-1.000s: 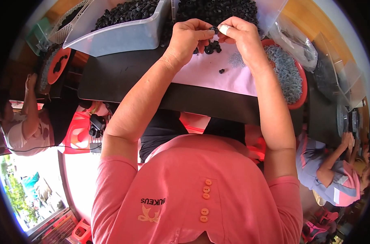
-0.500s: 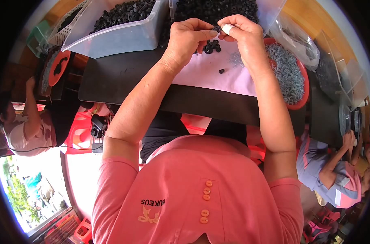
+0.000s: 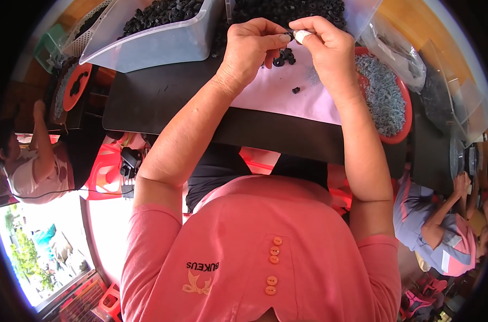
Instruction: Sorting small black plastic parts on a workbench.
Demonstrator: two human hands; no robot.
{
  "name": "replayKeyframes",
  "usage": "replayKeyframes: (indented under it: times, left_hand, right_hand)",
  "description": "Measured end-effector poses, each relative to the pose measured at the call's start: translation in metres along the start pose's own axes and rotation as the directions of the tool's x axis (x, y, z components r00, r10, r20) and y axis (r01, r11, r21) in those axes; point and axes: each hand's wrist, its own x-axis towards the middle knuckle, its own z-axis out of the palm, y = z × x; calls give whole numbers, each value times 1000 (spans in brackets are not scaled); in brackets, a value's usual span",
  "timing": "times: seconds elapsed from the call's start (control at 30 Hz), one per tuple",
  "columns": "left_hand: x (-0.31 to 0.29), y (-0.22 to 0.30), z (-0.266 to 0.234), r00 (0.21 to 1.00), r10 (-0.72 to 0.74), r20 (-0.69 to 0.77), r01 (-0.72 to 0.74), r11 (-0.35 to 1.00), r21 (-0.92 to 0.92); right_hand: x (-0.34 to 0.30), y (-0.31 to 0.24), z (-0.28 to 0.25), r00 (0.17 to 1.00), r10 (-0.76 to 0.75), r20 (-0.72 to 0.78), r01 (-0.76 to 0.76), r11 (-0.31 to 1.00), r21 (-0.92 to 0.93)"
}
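Observation:
My left hand (image 3: 249, 47) and my right hand (image 3: 330, 53) meet above the far part of a pink cloth (image 3: 276, 99). Thumb and forefinger of each are pinched together around a small black part (image 3: 290, 35), mostly hidden by the fingertips. A white wrapping (image 3: 302, 36) covers the tip of my right thumb. Just below the fingers lies a small heap of black ring-like parts (image 3: 283, 58). One loose black part (image 3: 296, 90) rests nearer to me on the cloth.
A translucent bin (image 3: 163, 60) of black parts stands at the far left, with another load of black parts (image 3: 287, 12) behind my hands. To the right are a red basin (image 3: 407, 112) of small grey-blue pieces and a clear plastic bag (image 3: 399, 59). People work at both sides.
My hands remain pinched together, with the fingers slightly shifted. The whole view has moved a little, so the table things appear slightly higher and farther right.

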Motion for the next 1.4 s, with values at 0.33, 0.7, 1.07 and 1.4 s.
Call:
replayKeyframes:
  times: [0.33, 0.7, 1.07, 1.4]
  left_hand:
    - [-1, -5, 4, 1000, 24, 0, -24, 999, 32]
    - [-7, -10, 9, 994, 110, -15, -107, 985, 136]
    - [-13, -12, 16, 966, 232, -110, -188, 930, 315]
    - [-5, -10, 9, 997, -35, -73, 31, 998, -56]
  right_hand:
    - [-2, -8, -4, 1000, 8, 6, -7, 997, -75]
    - [-7, -18, 3, 974, -225, 34, 224, 923, -312]
    - [-9, -9, 14, 887, -461, 28, 433, 808, -399]
    - [-11, -12, 14, 981, -156, -111, 138, 978, -158]
